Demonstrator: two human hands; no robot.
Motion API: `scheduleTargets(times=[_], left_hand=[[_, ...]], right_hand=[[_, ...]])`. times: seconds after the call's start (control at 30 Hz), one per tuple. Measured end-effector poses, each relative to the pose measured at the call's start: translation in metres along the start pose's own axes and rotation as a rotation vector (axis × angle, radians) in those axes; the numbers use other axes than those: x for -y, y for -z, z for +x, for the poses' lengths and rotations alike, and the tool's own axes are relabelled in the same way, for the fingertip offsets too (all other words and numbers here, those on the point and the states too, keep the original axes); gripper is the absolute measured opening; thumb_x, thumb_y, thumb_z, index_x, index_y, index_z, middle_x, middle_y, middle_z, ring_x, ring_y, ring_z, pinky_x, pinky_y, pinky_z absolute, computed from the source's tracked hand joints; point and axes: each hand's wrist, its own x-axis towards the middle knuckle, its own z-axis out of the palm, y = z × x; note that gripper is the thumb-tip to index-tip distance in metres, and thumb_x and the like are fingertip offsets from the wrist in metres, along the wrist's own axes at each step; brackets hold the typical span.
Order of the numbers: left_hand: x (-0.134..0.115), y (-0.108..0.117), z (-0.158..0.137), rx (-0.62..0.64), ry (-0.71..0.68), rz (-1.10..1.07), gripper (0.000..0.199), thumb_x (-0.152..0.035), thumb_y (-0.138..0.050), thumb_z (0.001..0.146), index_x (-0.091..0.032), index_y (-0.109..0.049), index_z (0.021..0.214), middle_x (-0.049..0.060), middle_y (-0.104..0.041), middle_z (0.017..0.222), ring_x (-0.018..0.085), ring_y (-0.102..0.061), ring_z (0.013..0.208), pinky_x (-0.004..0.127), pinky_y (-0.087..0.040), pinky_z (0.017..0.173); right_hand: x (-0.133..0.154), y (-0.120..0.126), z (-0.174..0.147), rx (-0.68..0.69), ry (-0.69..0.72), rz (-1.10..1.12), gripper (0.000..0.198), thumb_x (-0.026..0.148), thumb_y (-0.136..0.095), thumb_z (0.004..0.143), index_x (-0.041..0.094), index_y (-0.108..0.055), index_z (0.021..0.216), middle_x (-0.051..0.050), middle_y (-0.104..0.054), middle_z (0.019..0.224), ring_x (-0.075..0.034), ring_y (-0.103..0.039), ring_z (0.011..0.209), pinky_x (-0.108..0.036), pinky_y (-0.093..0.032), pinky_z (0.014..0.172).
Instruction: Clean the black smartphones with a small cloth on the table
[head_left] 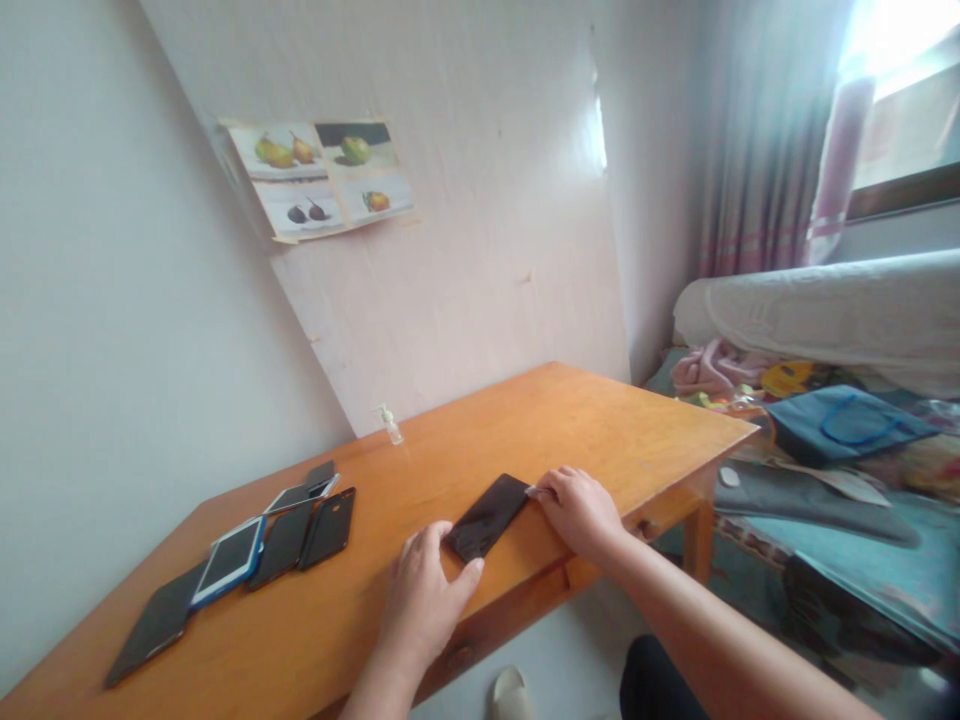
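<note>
Glossy black, flat rectangular glass-faced phone [489, 520] lies on the orange-brown wooden bench [577, 420], R of the clear plastic pump bottle [394, 431] & nearer the wearer; prob. light, stiff, slick & crack-prone, so best taken by its 2 long edges, off the glass. L hand [427, 590] is loosely spread round its near end, can't tell if gripping; R hand [579, 510] pinches a small whitish scrap [533, 492] at its R corner. Screen looks dark, w/ faint reflections.
</note>
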Motion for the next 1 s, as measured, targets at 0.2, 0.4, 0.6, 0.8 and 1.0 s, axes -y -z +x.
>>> scheduleTargets(times=[0.2, 0.4, 0.6, 0.8, 1.0], left_hand=[[0.0, -0.004, -0.003, -0.05, -0.014, 0.014, 0.053, -0.042, -0.06, 0.08, -0.018, -0.046, 0.126, 0.013, -0.063, 0.121, 0.025, -0.058, 0.115, 0.039, -0.042, 0.098], [-0.013, 0.004, -0.011, -0.067, -0.011, 0.064, 0.037, -0.042, -0.055, 0.085, -0.02, -0.055, 0.114, 0.011, -0.068, 0.109, 0.026, -0.062, 0.104, 0.04, -0.043, 0.093], [-0.017, 0.008, -0.013, -0.057, -0.001, 0.055, 0.035, -0.043, -0.053, 0.086, -0.02, -0.056, 0.112, 0.01, -0.068, 0.105, 0.025, -0.063, 0.102, 0.038, -0.045, 0.091], [-0.012, 0.004, -0.013, -0.082, -0.018, 0.041, 0.037, -0.043, -0.053, 0.086, -0.019, -0.054, 0.113, 0.011, -0.068, 0.108, 0.024, -0.063, 0.103, 0.035, -0.047, 0.089], [-0.014, 0.004, -0.015, -0.084, -0.002, 0.037, 0.034, -0.04, -0.055, 0.084, -0.02, -0.055, 0.112, 0.01, -0.067, 0.106, 0.023, -0.063, 0.103, 0.034, -0.046, 0.089]], right_hand=[[0.001, 0.0, -0.002, -0.006, 0.005, -0.02, 0.025, 0.036, -0.048, 0.093, 0.023, -0.069, 0.09, -0.005, -0.066, 0.094, -0.019, -0.058, 0.095, -0.028, -0.037, 0.079], [0.003, 0.002, -0.006, -0.012, -0.027, 0.02, 0.025, 0.038, -0.048, 0.093, 0.024, -0.068, 0.089, -0.004, -0.067, 0.094, -0.019, -0.058, 0.094, -0.028, -0.037, 0.078], [0.002, 0.004, 0.001, -0.004, -0.121, 0.068, 0.034, 0.045, -0.039, 0.095, 0.026, -0.067, 0.097, -0.003, -0.07, 0.098, -0.018, -0.062, 0.087, -0.026, -0.038, 0.066], [0.026, -0.003, -0.006, 0.016, -0.068, 0.093, 0.031, 0.042, -0.04, 0.094, 0.031, -0.067, 0.104, -0.002, -0.073, 0.096, -0.021, -0.065, 0.087, -0.029, -0.04, 0.071], [0.052, -0.016, -0.026, 0.081, 0.198, 0.184, 0.023, 0.03, -0.048, 0.09, 0.032, -0.07, 0.098, 0.003, -0.073, 0.097, -0.015, -0.065, 0.094, -0.022, -0.041, 0.077]])
